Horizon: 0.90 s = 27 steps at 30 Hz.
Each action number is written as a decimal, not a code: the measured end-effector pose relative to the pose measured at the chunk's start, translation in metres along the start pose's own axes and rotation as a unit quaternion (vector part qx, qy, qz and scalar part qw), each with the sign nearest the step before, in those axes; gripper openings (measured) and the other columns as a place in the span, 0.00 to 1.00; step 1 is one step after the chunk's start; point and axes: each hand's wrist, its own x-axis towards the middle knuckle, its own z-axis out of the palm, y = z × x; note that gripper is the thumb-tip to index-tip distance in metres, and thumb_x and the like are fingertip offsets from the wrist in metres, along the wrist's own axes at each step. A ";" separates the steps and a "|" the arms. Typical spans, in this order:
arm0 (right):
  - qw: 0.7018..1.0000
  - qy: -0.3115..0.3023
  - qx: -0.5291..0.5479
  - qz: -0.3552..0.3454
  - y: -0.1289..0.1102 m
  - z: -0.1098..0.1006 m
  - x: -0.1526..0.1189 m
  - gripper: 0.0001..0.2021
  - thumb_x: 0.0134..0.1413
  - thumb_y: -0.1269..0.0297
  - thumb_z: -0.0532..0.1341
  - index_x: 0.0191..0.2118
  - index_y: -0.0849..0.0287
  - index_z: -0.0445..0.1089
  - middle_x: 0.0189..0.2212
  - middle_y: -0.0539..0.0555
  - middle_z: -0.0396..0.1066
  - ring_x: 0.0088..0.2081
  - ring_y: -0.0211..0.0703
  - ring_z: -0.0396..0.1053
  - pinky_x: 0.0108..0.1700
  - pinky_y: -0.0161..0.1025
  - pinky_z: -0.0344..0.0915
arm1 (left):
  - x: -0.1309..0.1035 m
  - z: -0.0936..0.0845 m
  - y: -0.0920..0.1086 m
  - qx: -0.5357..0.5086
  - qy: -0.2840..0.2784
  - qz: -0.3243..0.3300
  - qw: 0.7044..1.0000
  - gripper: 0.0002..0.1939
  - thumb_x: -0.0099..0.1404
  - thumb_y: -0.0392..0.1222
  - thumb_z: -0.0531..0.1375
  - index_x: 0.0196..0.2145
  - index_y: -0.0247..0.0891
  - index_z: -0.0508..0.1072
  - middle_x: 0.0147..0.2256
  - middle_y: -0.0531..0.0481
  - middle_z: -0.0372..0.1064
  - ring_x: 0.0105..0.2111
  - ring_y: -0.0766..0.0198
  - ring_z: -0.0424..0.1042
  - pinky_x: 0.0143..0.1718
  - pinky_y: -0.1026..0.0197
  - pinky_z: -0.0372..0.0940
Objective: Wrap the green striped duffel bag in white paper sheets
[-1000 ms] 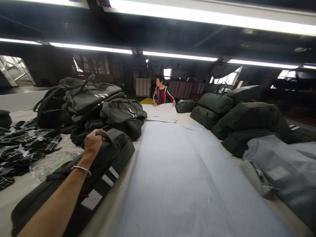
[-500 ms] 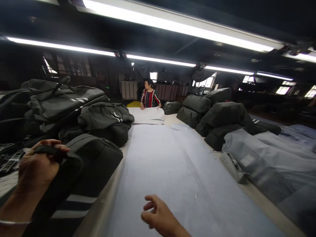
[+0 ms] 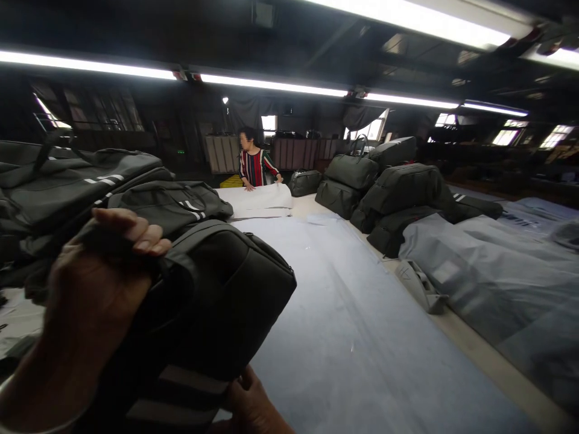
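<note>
A dark grey bag [image 3: 226, 295] with two pale stripes hangs at the lower left, over the left edge of the white sheet [image 3: 325, 301]. The fingers of my left hand [image 3: 104, 271] are wrapped round its black handle. At the bag's lower right side is my right hand [image 3: 253, 398], touching it near the stripes. The bag hides part of the right hand's fingers, so their grip cannot be made out.
More dark bags [image 3: 167, 205] are piled on the left, others [image 3: 398, 187] on the right. Translucent grey covers [image 3: 488, 265] lie at the right, beside a small grey piece [image 3: 418, 286]. Across the table, a person in a striped top [image 3: 256, 166] touches white sheets [image 3: 266, 198].
My left hand has lifted the bag and brought it rightward over the sheet's edge. My right hand has moved left and down to the bag's side. The view has shifted a little.
</note>
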 end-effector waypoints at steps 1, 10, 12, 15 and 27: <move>1.000 0.003 0.018 -0.014 -0.003 -0.008 0.001 0.43 0.41 0.46 0.74 0.61 0.50 0.57 0.59 0.58 0.63 0.55 0.59 0.65 0.50 0.62 0.67 | -0.004 0.026 -0.002 -0.050 -0.039 -0.027 0.998 0.08 0.65 0.38 0.46 0.30 0.36 0.60 0.23 0.59 0.49 0.21 0.77 0.54 0.28 0.72 0.52; 0.983 0.029 0.143 -0.115 -0.045 -0.095 0.021 0.32 0.56 0.43 0.64 0.61 0.48 0.56 0.60 0.57 0.62 0.56 0.58 0.65 0.50 0.60 0.67 | -0.004 0.170 -0.089 -0.178 -0.293 -0.113 0.932 0.07 0.55 0.34 0.65 0.28 0.35 0.68 0.21 0.57 0.59 0.20 0.72 0.61 0.23 0.68 0.62; 0.976 0.045 0.169 -0.128 -0.053 -0.111 0.025 0.31 0.58 0.44 0.62 0.62 0.48 0.55 0.60 0.56 0.61 0.57 0.58 0.64 0.51 0.58 0.67 | -0.003 0.189 -0.112 -0.168 -0.318 -0.138 0.923 0.06 0.57 0.36 0.65 0.28 0.35 0.69 0.20 0.57 0.59 0.20 0.72 0.61 0.23 0.68 0.62; 0.968 0.060 0.189 -0.156 -0.061 -0.134 0.032 0.29 0.61 0.45 0.60 0.63 0.47 0.54 0.60 0.56 0.62 0.58 0.57 0.63 0.50 0.57 0.67 | -0.003 0.213 -0.143 -0.155 -0.332 -0.168 0.915 0.09 0.59 0.42 0.64 0.27 0.36 0.69 0.18 0.58 0.57 0.19 0.71 0.61 0.23 0.68 0.62; 0.961 0.102 0.185 -0.175 -0.070 -0.199 0.048 0.33 0.54 0.41 0.64 0.60 0.49 0.55 0.55 0.57 0.67 0.55 0.57 0.66 0.47 0.57 0.67 | -0.020 0.251 -0.203 -0.099 -0.306 -0.243 0.915 0.05 0.61 0.40 0.59 0.28 0.37 0.69 0.18 0.54 0.63 0.19 0.68 0.64 0.23 0.67 0.62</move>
